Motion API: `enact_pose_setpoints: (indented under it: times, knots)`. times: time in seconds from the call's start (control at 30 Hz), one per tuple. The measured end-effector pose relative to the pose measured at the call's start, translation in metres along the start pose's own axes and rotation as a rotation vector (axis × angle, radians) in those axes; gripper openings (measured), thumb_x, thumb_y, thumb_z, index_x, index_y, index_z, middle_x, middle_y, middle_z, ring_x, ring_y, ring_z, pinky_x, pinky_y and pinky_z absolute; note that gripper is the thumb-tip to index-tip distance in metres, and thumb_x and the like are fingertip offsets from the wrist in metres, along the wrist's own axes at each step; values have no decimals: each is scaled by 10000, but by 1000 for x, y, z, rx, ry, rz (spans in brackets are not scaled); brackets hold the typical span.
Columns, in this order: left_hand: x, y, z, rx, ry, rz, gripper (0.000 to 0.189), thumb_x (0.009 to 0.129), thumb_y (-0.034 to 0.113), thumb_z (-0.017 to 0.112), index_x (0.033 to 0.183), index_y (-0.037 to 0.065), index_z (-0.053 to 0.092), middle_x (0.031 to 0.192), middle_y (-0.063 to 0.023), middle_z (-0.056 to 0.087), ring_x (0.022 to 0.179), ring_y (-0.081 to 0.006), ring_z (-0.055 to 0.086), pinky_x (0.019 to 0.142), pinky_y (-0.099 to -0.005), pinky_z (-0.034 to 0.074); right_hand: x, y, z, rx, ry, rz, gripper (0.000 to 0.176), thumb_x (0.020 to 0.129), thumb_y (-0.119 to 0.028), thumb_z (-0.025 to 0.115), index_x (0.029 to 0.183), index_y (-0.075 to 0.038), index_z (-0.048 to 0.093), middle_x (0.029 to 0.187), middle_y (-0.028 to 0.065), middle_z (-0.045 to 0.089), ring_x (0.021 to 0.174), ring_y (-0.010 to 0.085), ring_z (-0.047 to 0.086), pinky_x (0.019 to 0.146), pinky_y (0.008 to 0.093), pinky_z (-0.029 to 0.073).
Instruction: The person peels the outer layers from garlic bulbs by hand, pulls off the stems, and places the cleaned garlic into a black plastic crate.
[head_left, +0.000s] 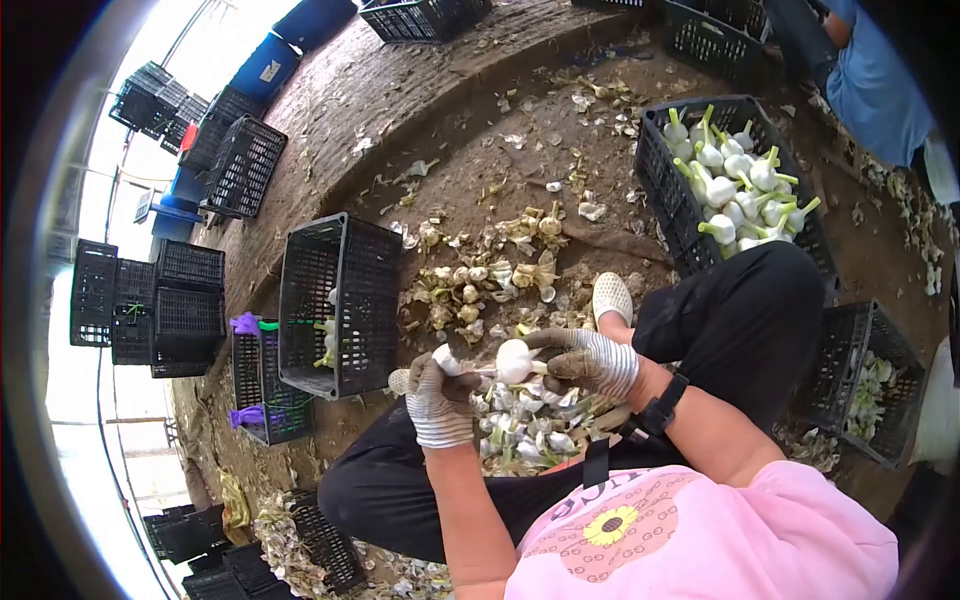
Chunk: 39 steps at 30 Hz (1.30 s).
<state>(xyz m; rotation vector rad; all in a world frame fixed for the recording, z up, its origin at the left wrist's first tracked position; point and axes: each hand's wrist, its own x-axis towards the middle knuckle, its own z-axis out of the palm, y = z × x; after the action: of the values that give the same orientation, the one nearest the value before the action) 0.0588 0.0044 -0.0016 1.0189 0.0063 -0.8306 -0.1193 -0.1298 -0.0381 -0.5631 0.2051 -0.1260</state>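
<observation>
In front of my lap, my right hand, in a dirty striped work glove, grips a white garlic bulb by its short stem. My left hand, gloved alike, is closed on a white piece that looks like garlic peel, just left of the bulb. A thin strip stretches between the left fingers and the bulb. Beneath both hands lies a heap of white peelings. Farther out on the ground are several untrimmed garlic bulbs with brownish roots and skins.
A black crate full of trimmed garlic stands ahead right. Another crate, tipped on its side, holds a few bulbs at left. A crate with green-white scraps is at right. Stacked crates line the left. Another person's blue sleeve shows top right.
</observation>
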Motion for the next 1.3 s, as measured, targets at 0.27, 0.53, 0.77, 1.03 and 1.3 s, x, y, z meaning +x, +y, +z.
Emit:
enact_pose_setpoints:
  times: [0.27, 0.53, 0.77, 1.03, 1.3]
  knots:
    - [-3, 25, -23, -2, 165, 83, 117, 779, 176, 619, 786, 91, 538, 731, -40, 573, 671, -149, 569, 534, -273, 473, 2, 1, -12, 228, 22, 40, 498, 787, -95, 619, 1228, 22, 417, 1010, 78, 554, 786, 97, 560, 627, 177, 465]
    - [-30, -14, 30, 1439, -351, 853, 242, 760, 94, 656, 967, 30, 548, 782, -57, 566, 695, -160, 563, 642, -276, 477, 4, 4, -14, 281, -50, 4, 498, 786, -99, 634, 1228, -4, 424, 972, 54, 567, 806, 77, 565, 609, 166, 469]
    - [2, -28, 28, 651, -62, 315, 126, 848, 164, 560, 838, 41, 540, 663, -26, 529, 575, -110, 499, 517, -243, 439, -10, -29, -42, 1056, -222, -150, 464, 811, -92, 588, 1230, -9, 407, 886, 44, 574, 585, 80, 528, 530, 209, 469]
    - [26, -95, -25, 952, -243, -155, 300, 798, 137, 624, 1046, -10, 540, 932, -100, 594, 828, -162, 563, 751, -275, 470, 4, -27, -28, 709, 281, -426, 220, 841, -211, 545, 983, -43, 554, 906, 78, 578, 714, 152, 550, 634, 281, 467]
    - [158, -88, -120, 989, 344, -4, 295, 762, 200, 663, 959, -7, 590, 868, -112, 625, 770, -168, 565, 712, -293, 457, 35, 5, -12, -188, 408, 20, 280, 900, -239, 486, 1031, 2, 546, 873, 44, 593, 725, 77, 539, 667, 213, 465]
